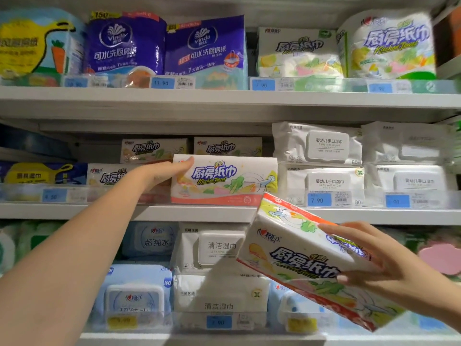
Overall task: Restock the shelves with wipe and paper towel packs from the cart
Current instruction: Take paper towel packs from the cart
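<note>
White plastic kitchen-towel pack (224, 181) stands on the middle white shelf (74, 211), left hand (159, 176) gripping its left end, fingers hidden behind. Right hand (389, 258) holds a second identical pack (299, 260), tilted, lower right.

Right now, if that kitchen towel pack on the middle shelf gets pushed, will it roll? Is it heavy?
It probably won't roll: the kitchen towel pack is boxy, its flat bottom at the shelf. It likely feels light, since the left hand holds it by one end and the right hand lifts a second pack alone.
</note>
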